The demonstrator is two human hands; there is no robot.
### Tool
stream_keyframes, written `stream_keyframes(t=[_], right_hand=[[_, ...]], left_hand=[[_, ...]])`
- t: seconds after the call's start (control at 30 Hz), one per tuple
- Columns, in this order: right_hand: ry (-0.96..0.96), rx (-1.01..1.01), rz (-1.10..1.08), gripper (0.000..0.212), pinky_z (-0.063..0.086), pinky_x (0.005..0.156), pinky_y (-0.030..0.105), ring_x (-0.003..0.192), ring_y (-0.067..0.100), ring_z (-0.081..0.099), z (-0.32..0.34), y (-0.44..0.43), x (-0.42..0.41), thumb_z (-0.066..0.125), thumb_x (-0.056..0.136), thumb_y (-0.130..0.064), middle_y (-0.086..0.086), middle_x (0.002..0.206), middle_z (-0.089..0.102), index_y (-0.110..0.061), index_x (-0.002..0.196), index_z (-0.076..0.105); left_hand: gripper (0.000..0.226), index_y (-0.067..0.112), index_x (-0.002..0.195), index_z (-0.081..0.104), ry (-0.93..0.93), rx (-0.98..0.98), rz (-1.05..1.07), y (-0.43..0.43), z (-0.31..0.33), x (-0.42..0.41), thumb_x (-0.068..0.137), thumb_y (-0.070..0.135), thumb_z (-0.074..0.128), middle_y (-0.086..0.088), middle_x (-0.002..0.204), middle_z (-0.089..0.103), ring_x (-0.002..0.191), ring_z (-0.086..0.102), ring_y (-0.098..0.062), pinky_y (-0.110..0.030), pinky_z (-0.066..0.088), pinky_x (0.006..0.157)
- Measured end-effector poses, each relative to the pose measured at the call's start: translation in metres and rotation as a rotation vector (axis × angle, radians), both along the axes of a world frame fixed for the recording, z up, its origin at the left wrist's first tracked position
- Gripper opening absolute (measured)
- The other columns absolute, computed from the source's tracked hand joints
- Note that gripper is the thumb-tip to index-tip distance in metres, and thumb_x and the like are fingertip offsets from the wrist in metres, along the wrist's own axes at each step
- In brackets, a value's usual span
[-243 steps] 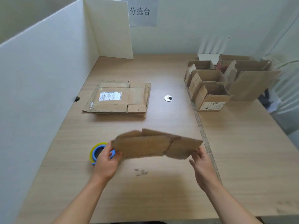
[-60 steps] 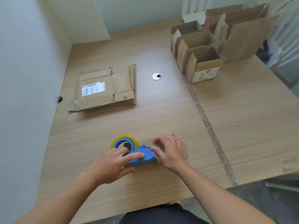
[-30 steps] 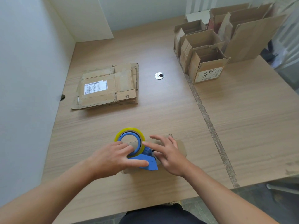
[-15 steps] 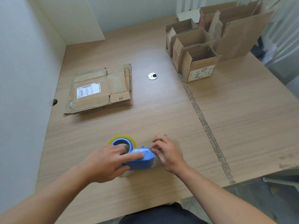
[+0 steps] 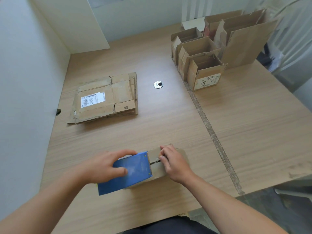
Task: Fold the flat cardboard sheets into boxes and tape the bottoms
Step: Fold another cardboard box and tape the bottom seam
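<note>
At the near edge of the table (image 5: 168, 125), just in front of me, the small cardboard box (image 5: 157, 173) sits with its closed flaps facing up. My left hand (image 5: 104, 168) is clamped on the blue tape dispenser (image 5: 133, 169): the thumb lies across its flat blue plate and the fingers curl over its far edge, and the plate lies tilted over the left part of the box. My right hand (image 5: 175, 162) rests on the right part of the box, palm down, with the fingers curled and their tips pressed on the flaps beside the dark seam (image 5: 154, 162), holding the box. Both forearms come in from the lower corners and meet over the box. Farther off to the left lies a stack of flat cardboard sheets (image 5: 106, 98), and the folded boxes (image 5: 206, 73) stand far right.
</note>
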State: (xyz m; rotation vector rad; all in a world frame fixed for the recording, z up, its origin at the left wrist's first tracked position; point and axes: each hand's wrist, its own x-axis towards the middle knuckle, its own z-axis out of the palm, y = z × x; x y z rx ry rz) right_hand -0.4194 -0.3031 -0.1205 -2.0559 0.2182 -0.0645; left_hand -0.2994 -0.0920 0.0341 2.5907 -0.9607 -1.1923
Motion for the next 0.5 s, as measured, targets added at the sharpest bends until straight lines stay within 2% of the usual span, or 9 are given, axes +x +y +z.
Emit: stream_keyframes(t=[0.07, 0.13, 0.23, 0.3, 0.4, 0.47, 0.5], right_hand=[[-0.006, -0.013, -0.003, 0.018, 0.034, 0.107, 0.034, 0.128, 0.027, 0.049, -0.001, 0.001, 0.0, 0.043, 0.094, -0.019, 0.009, 0.104, 0.059, -0.008, 0.092, 0.057], [-0.014, -0.003, -0.015, 0.014, 0.035, 0.101, 0.03, 0.128, 0.026, 0.048, 0.001, 0.0, 0.0, 0.045, 0.095, -0.016, 0.01, 0.106, 0.059, -0.008, 0.091, 0.056], [0.009, 0.056, -0.044, 0.014, 0.033, 0.09, 0.019, 0.131, 0.019, 0.047, 0.004, 0.001, -0.001, 0.049, 0.097, -0.007, 0.006, 0.104, 0.057, -0.016, 0.086, 0.049], [0.013, 0.062, -0.048, 0.015, 0.033, 0.09, 0.017, 0.133, 0.019, 0.046, 0.006, 0.001, -0.001, 0.05, 0.096, -0.007, 0.004, 0.1, 0.056, -0.018, 0.085, 0.048], [0.017, -0.037, 0.086, 0.012, 0.024, 0.107, 0.021, 0.14, 0.019, 0.036, 0.008, -0.003, -0.003, 0.058, 0.094, -0.026, 0.0, 0.107, 0.052, -0.022, 0.093, 0.047], [0.044, -0.207, 0.258, 0.038, 0.003, 0.119, 0.025, 0.147, 0.014, 0.016, 0.009, -0.008, -0.004, 0.062, 0.085, -0.051, -0.001, 0.13, 0.044, -0.025, 0.104, 0.043], [0.04, -0.31, 0.313, 0.049, -0.006, 0.119, 0.028, 0.149, 0.013, 0.006, 0.007, -0.009, -0.004, 0.063, 0.079, -0.058, -0.002, 0.144, 0.037, -0.024, 0.108, 0.042]], left_hand=[[0.053, 0.062, 0.123, 0.042, 0.081, -0.006, 0.083, -0.002, -0.002, 0.0, 0.073, 0.048, 0.051, 0.017, 0.109, 0.063, 0.092, 0.061, -0.006, -0.025, 0.049, 0.077], [0.054, 0.063, 0.121, 0.043, 0.124, -0.012, 0.121, -0.003, 0.0, 0.003, 0.07, 0.049, 0.051, 0.019, 0.113, 0.061, 0.096, 0.061, -0.007, -0.028, 0.05, 0.083], [0.054, 0.062, 0.121, 0.044, 0.155, -0.002, 0.139, -0.005, 0.003, 0.003, 0.069, 0.049, 0.051, 0.018, 0.112, 0.062, 0.095, 0.061, -0.008, -0.027, 0.048, 0.079], [0.054, 0.062, 0.121, 0.044, 0.159, 0.013, 0.145, -0.005, 0.003, 0.002, 0.069, 0.049, 0.051, 0.019, 0.113, 0.061, 0.096, 0.061, -0.008, -0.027, 0.048, 0.08], [0.055, 0.066, 0.12, 0.043, 0.141, 0.003, 0.161, 0.005, 0.001, 0.001, 0.068, 0.051, 0.053, 0.021, 0.117, 0.06, 0.1, 0.061, -0.007, -0.033, 0.05, 0.089], [0.06, 0.067, 0.122, 0.042, 0.142, -0.009, 0.181, 0.013, -0.001, 0.0, 0.065, 0.054, 0.054, 0.022, 0.119, 0.06, 0.101, 0.062, -0.009, -0.039, 0.051, 0.092], [0.061, 0.067, 0.123, 0.041, 0.145, -0.011, 0.181, 0.016, -0.002, -0.002, 0.065, 0.055, 0.054, 0.021, 0.119, 0.06, 0.101, 0.063, -0.01, -0.041, 0.052, 0.092]])
